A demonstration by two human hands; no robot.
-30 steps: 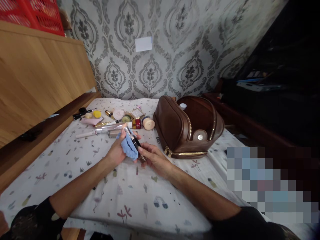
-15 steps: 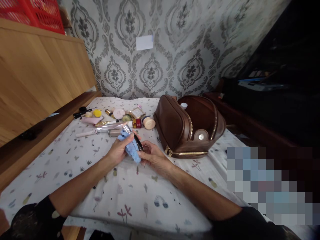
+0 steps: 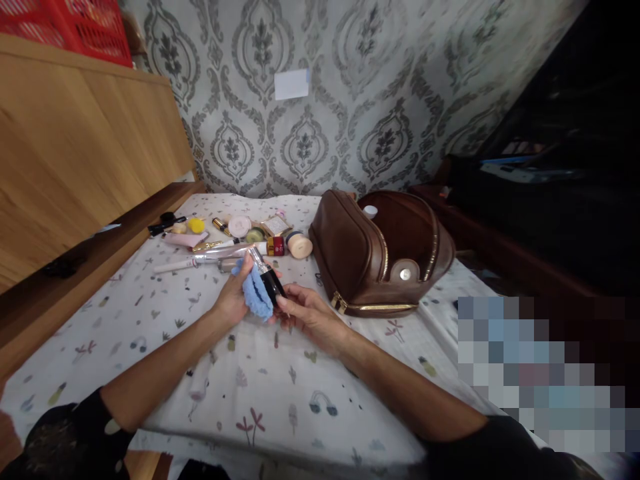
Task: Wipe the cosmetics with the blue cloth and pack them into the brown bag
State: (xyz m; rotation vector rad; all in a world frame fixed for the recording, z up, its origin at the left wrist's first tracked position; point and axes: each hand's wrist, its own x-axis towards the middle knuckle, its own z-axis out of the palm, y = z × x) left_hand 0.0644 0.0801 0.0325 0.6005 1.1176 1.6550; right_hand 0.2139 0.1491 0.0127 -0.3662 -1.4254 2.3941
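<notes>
My left hand (image 3: 234, 293) is closed around a light blue cloth (image 3: 257, 297), which lies against a black cosmetic bottle (image 3: 271, 285) with a clear, shiny top. My right hand (image 3: 310, 313) grips the lower black end of that bottle between thumb and fingers. The bottle is tilted, its clear end pointing up and left. Just beyond my hands lie several cosmetics: a tube with a dark red cap (image 3: 275, 246), a round beige jar (image 3: 299, 246), a pale pink round compact (image 3: 239, 227) and a pink squeeze tube (image 3: 186, 239).
A brown leather bag (image 3: 350, 253) stands unzipped to the right, a white round lid (image 3: 370, 212) showing inside. A wooden cabinet (image 3: 95, 127) borders the left side, with a red plastic basket (image 3: 95, 30) on it. Patterned cloth (image 3: 270, 393) covers the surface; a papered wall rises behind.
The bottle has turned in my hands, so more of its black body shows beside the cloth. My left thumb has shifted up toward its clear end. The bag has stayed put.
</notes>
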